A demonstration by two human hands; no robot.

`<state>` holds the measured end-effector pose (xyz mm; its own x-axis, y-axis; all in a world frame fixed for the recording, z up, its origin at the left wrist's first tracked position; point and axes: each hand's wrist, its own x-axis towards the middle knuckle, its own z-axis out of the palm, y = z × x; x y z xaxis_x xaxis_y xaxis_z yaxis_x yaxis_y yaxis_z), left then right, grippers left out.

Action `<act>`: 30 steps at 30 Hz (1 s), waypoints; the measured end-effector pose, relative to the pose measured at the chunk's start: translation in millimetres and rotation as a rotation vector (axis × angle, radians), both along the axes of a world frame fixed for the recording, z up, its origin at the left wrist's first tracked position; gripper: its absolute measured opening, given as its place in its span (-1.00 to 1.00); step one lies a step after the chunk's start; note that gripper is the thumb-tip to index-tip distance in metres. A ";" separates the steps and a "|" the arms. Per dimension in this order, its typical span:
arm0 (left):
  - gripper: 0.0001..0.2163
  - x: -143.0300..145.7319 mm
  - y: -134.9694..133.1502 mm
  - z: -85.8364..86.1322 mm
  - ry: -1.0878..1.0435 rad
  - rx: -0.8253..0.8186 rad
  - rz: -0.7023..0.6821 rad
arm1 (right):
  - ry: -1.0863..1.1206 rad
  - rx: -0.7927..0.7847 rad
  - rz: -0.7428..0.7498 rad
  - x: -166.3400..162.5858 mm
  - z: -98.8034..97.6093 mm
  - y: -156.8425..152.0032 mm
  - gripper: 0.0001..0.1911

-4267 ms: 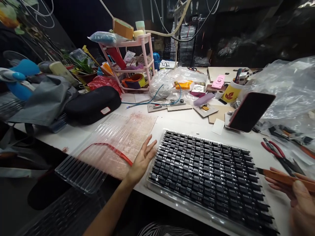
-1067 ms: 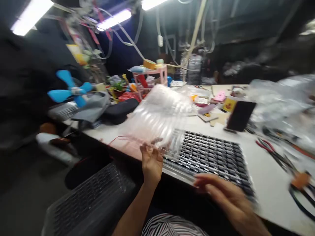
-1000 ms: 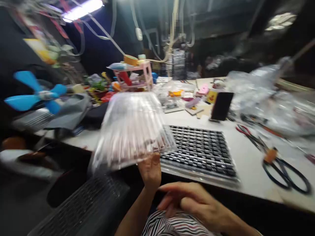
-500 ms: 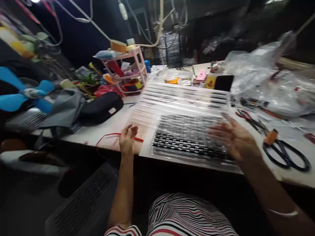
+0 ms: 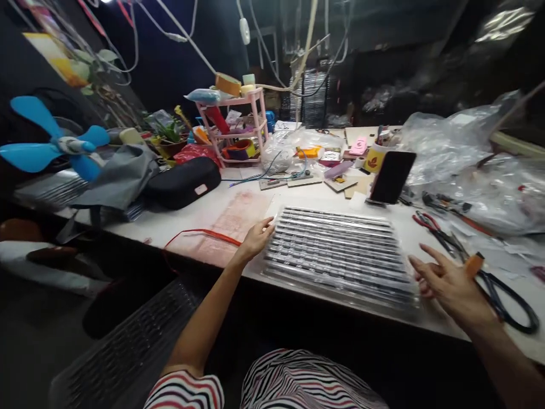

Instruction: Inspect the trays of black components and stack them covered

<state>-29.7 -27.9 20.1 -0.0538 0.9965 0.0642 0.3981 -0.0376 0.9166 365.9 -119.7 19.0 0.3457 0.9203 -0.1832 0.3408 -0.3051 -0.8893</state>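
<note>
A clear ribbed plastic tray point(image 5: 336, 255) lies over rows of small black parts near the front edge of the table. My left hand point(image 5: 256, 238) is at its left edge, with fingers stretched out along the rim; whether they press on it I cannot tell. To the right of the tray, my right hand point(image 5: 447, 284) hovers with its fingers apart and nothing in them. A red strap point(image 5: 213, 233) lies just left of my left hand. Large dark-handled scissors point(image 5: 511, 301) sit beside my right hand, partly hidden by it.
A black phone point(image 5: 392, 177) stands propped behind the tray. Red-handled pliers point(image 5: 428, 221) lie to the right, with crumpled plastic bags point(image 5: 460, 142) beyond. At the left are a black case point(image 5: 185, 184), a pink shelf point(image 5: 238, 128) and a blue fan point(image 5: 63, 143).
The clear ribbed sheet that stood raised behind the black parts is now down flat over them. My left hand moved right to the tray's edge; my right hand moved off to the right.
</note>
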 end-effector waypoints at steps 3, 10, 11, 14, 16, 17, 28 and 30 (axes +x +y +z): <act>-0.65 6.0 12.6 -2.6 0.114 0.015 0.001 | -0.119 0.025 0.027 4.9 -11.6 1.8 -0.15; -0.60 12.4 32.9 -1.4 0.347 0.019 -0.060 | -0.407 0.055 0.129 -5.6 -6.0 29.6 -0.32; -0.59 12.0 33.8 -0.9 0.377 0.018 -0.071 | -0.448 0.054 0.141 -7.2 -3.5 33.0 -0.35; -0.58 10.0 34.6 -2.0 0.465 0.014 -0.079 | -0.564 0.035 0.189 -11.9 2.1 38.4 -0.42; -0.56 10.0 33.5 -5.3 0.527 0.014 -0.048 | -0.637 -0.004 0.225 -15.4 3.9 39.0 -0.43; -0.56 10.7 32.5 -7.3 0.560 0.011 -0.021 | -0.673 -0.029 0.241 -17.2 4.5 39.1 -0.42; -0.63 15.8 29.4 0.0 0.755 0.021 -0.011 | -0.711 -0.109 0.282 -15.4 4.6 35.7 -0.41; -0.62 22.8 28.6 2.3 0.789 0.045 -0.015 | -0.653 -0.096 0.208 -9.7 -2.0 16.1 -0.39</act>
